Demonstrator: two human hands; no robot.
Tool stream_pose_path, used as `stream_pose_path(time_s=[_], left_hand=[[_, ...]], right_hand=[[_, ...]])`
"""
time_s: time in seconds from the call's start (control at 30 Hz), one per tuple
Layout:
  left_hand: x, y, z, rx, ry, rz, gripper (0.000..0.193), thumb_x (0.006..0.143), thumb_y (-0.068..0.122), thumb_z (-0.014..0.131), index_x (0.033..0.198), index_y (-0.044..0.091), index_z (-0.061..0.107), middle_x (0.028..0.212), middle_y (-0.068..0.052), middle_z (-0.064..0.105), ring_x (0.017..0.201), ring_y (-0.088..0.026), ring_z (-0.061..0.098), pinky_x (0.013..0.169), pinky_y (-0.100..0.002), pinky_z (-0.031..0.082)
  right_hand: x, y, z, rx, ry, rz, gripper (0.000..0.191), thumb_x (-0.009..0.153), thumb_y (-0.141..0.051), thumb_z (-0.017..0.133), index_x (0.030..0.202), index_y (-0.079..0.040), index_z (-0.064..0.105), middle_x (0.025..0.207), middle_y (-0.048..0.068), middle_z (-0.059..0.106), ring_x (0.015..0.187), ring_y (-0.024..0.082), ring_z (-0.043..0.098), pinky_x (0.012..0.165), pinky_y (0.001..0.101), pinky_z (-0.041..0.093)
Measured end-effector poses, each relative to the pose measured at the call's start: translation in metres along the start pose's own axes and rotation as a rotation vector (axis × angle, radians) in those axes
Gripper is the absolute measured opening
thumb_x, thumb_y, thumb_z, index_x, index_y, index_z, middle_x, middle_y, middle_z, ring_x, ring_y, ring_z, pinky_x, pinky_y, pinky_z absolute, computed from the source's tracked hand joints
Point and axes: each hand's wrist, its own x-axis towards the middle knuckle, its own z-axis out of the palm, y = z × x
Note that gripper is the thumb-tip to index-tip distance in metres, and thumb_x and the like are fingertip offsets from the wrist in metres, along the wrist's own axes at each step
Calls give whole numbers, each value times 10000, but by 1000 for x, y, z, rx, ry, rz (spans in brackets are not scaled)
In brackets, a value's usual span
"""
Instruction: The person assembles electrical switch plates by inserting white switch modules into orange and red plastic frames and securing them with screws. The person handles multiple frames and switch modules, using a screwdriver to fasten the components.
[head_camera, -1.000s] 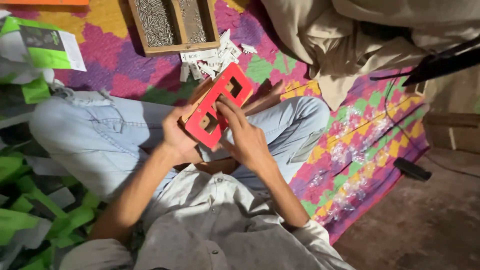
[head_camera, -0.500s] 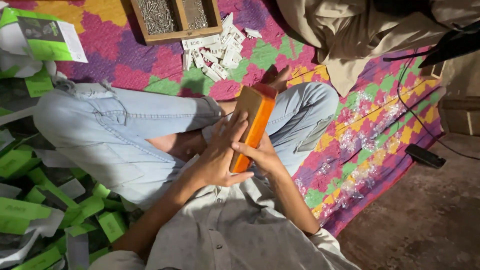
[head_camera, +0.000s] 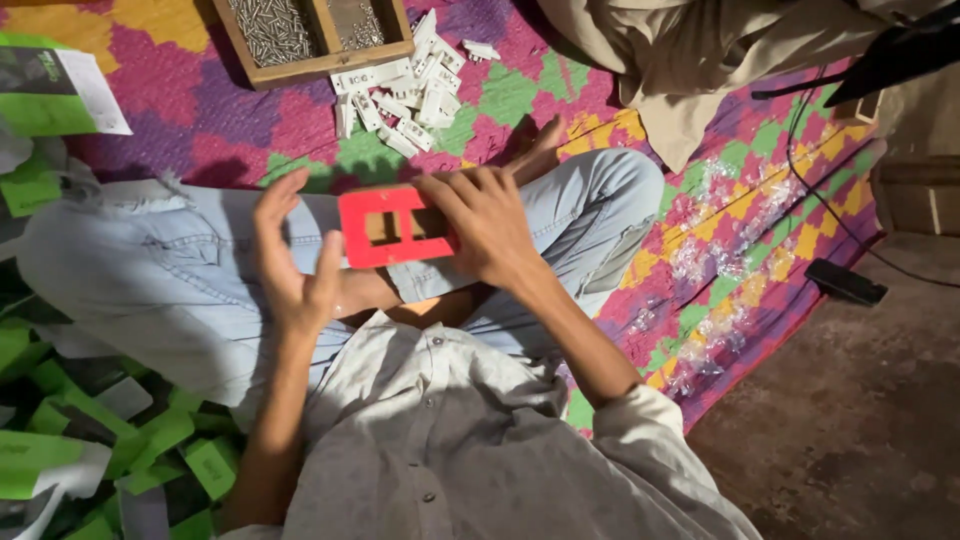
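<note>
A patchwork mat (head_camera: 620, 130) is spread under the seated person. At upper centre, a wooden tray (head_camera: 300, 65) of screws and a heap of white parts (head_camera: 405, 95) lie untouched. At frame centre, a red plate (head_camera: 395, 226) is gripped by the right hand (head_camera: 490, 225), nothing yet fitted; the left hand (head_camera: 295, 260) is spread empty beside it.
</note>
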Motion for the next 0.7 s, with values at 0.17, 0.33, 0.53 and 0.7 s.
stream_pose_path(time_s=[0.17,0.33,0.53,0.7], left_hand=[[11,5,2,96,42,-13,396,1047,161,677,1366,-14,518,1342,-175,631,1241,-330,636,1090,-423,503],[56,2,3,545,-191,28,363,1005,266,741,1219,6,604,1166,-198,665,1078,-411,650,894,-494,523],[84,-19,21,803,-348,-196,415,997,367,726,1143,2,595,1109,-215,645,1008,-444,635,810,-537,503],[84,-44,28,671,-341,4,559,883,227,819,1274,-40,523,1263,-264,548,1124,-478,593,928,-522,492]], right_hand=[[38,31,26,193,-91,58,918,544,-257,930,1357,-51,557,1184,131,653,1104,366,588,978,485,423],[75,80,58,694,-666,140,1137,493,-418,960,1453,-49,475,1218,137,697,1096,277,687,960,382,525],[84,103,102,767,-606,-45,1121,623,-405,1020,1468,55,445,1378,224,604,1259,316,610,1079,373,460],[81,100,95,637,-447,31,1110,509,-323,1018,1446,-28,502,1312,165,657,1245,332,600,1083,419,446]])
